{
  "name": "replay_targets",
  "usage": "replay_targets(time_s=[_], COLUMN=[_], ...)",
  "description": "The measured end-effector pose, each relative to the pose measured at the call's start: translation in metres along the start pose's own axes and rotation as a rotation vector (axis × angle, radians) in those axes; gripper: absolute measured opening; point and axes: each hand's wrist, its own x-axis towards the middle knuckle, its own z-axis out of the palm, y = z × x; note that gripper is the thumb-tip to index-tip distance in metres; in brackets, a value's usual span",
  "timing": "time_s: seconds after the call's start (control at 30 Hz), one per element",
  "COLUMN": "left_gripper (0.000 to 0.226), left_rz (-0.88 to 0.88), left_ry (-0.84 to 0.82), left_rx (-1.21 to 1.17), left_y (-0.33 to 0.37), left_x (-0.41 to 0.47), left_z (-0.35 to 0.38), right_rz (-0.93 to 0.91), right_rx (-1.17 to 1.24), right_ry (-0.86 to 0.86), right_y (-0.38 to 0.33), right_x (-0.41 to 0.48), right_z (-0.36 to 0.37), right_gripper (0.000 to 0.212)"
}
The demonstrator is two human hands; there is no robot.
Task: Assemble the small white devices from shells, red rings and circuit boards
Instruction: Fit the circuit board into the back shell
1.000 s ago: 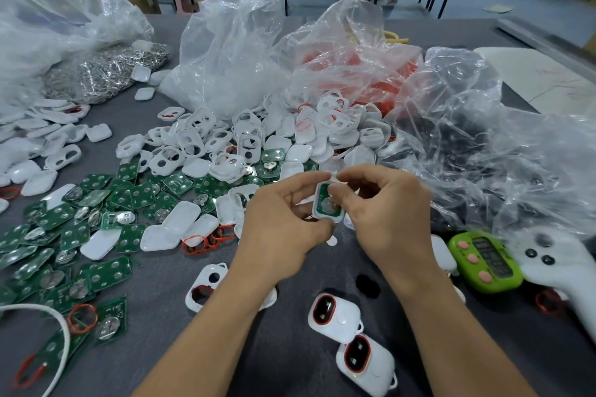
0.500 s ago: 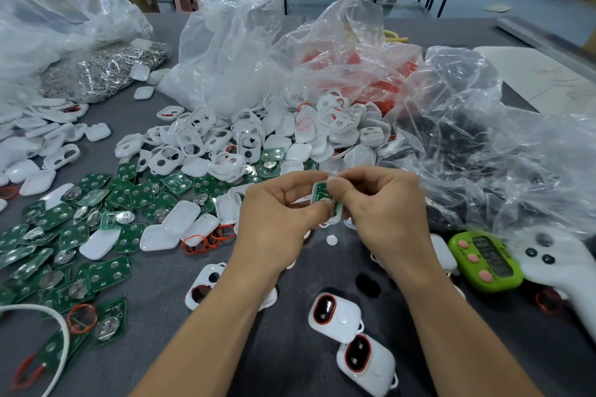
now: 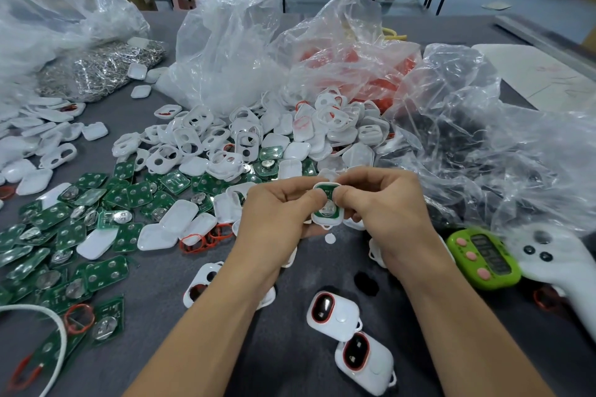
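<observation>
Shell [image 3: 325,221], white and round-cornered, is held just above the grey surface [image 3: 322,263], between both hands. A moment ago the green circuit board [image 3: 327,210] was tipped up; now it lies flat inside, silver disc showing. It looks nearly pushed in. Both the left hand [image 3: 280,213] and the right hand [image 3: 387,203] have a tight grip on the shell, thumbs on the board.

White shells [image 3: 335,130], green circuit boards [image 3: 106,272], red rings [image 3: 206,240], a lime-green timer [image 3: 483,259] with pink buttons, grey table [image 3: 161,274]
</observation>
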Motion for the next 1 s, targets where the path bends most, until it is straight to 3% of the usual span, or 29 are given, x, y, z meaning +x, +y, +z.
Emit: replay_targets(time_s=[0.13, 0.37, 1.0], left_gripper=[0.026, 0.027, 0.024], left_rz=[-0.013, 0.003, 0.023], left_ry=[-0.001, 0.049, 0.153], left_rx=[-0.005, 0.026, -0.030], left_y=[0.0016, -0.0006, 0.0010], left_x=[-0.0016, -0.0011, 0.0004], left_z=[0.0016, 0.0070, 0.0070], right_rz=[0.022, 0.025, -0.047], right_rx=[-0.020, -0.061, -0.052], right_ry=[0.045, 0.133, -0.006], right_y=[0.0017, 0.0034, 0.0008], right_x=[0.0004, -0.0013, -0.0044], right_z=[0.0039, 0.0069, 0.0089], right_gripper=[0.010, 0.017, 0.014])
